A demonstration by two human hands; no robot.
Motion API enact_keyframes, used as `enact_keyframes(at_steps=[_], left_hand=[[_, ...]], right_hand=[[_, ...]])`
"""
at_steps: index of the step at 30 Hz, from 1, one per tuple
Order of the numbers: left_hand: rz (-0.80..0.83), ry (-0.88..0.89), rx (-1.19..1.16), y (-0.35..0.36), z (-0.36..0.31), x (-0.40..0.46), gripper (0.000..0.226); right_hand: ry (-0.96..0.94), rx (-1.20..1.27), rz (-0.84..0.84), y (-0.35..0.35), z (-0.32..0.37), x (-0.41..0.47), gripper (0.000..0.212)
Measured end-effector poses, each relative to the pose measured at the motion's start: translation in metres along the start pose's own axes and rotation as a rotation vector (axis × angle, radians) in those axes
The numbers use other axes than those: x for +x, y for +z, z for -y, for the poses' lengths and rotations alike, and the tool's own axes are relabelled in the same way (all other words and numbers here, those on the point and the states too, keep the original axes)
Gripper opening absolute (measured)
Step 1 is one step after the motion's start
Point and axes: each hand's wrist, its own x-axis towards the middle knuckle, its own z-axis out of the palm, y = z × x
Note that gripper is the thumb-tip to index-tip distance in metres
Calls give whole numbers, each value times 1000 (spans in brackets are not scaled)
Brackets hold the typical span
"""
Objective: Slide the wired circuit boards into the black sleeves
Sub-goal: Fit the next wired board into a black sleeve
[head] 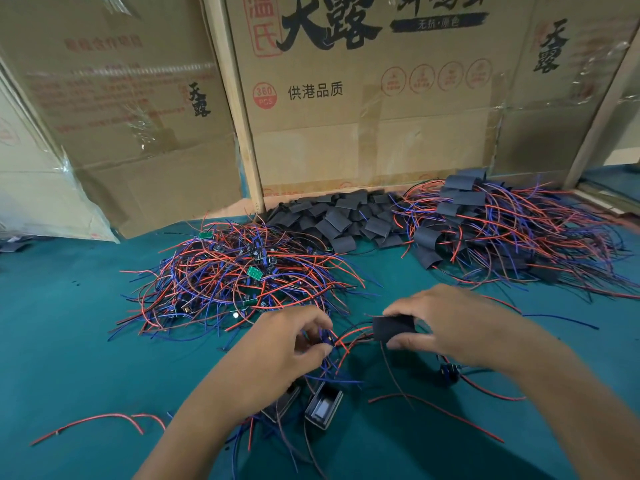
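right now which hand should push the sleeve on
Right hand: it already holds the sleeve, open end toward the wires that the left hand pinches just beside it.

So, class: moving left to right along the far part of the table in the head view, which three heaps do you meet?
Pile of bare wired circuit boards → heap of empty black sleeves → pile of sleeved boards with wires.

Middle cardboard box (363, 98) printed "天露", "供港品质", "360 PCS", "无抗·原色", left cardboard box (121, 98) "天露"
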Motion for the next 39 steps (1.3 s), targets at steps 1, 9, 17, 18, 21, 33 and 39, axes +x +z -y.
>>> enact_keyframes(at_steps=[1,9,17,18,21,33,39], left_hand=[[-10,-14,-37,0,-1,0,13],[-85,-8,-140,1,-8,1,20],[-144,53,-120,0,-10,2,16],[-151,63,-112,0,-10,2,15],[-158,80,-100,2,-9,2,15],[-210,88,-209,4,-7,4,16],[-173,37,-280,4,-7,3,23]], right_hand=[[-14,-19,-23,0,1,-1,46],[-213,-88,-226,9,26,7,40],[-225,-30,-255,9,30,7,37],[-228,-34,-254,9,30,7,37],[-232,-47,-239,10,32,7,36],[-207,111,-204,11,36,4,40],[-177,187,-183,13,31,5,41]])
